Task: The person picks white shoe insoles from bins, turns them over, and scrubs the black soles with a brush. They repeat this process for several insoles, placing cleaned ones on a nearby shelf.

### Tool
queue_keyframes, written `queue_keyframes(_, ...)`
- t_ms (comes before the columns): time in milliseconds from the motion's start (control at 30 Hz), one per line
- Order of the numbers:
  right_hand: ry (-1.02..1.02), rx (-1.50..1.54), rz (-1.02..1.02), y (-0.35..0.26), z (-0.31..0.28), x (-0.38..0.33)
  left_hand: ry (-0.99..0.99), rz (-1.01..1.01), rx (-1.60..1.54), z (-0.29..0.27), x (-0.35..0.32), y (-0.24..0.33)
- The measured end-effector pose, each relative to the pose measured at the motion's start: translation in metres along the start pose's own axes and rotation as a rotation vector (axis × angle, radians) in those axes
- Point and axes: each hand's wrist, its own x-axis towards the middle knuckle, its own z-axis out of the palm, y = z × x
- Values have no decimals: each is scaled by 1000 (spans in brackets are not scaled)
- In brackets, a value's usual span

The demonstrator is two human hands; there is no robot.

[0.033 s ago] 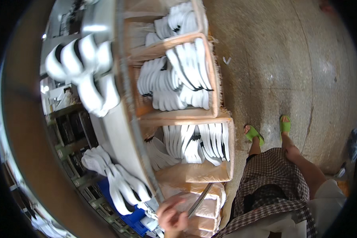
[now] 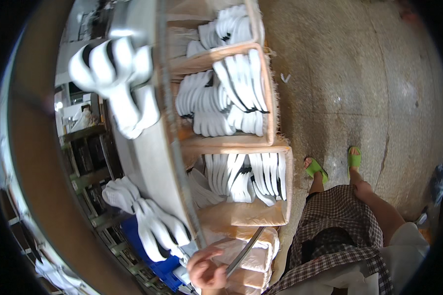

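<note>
My left hand (image 2: 206,269) is at the lower middle, beside the bench edge, with its fingers loosely curled and apart. It appears to hold nothing. Next to its fingers a thin dark bar (image 2: 245,250) slants across a cloth-lined basket (image 2: 255,263). Far to the right of it, my right hand (image 2: 363,190) rests against the hem of my checked apron (image 2: 330,211); its fingers are too hidden to read. Nearest to my left hand on the bench (image 2: 157,172) lies a cluster of white, curved pieces like shoe soles (image 2: 155,231), with black edges.
More sole-like pieces (image 2: 125,69) sit farther up the bench. Along its right side run lined baskets (image 2: 241,216) packed with stacked white pieces (image 2: 263,172). A blue bin (image 2: 165,273) stands under the bench's left side. My green slippers (image 2: 354,156) are on the speckled floor (image 2: 330,73).
The bench and upper baskets have shifted slightly right in the picture. My left hand has moved a little left and shows more of the bar beside it. My right hand stays at the apron.
</note>
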Motion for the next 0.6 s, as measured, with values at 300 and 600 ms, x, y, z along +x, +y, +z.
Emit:
queue_keyframes(300,93,25,141,-42,-20,-19,-25,-482,-192,95,-16,-167)
queue_keyframes(600,-108,160,415,4,43,-95,61,-979,-254,264,82,-400)
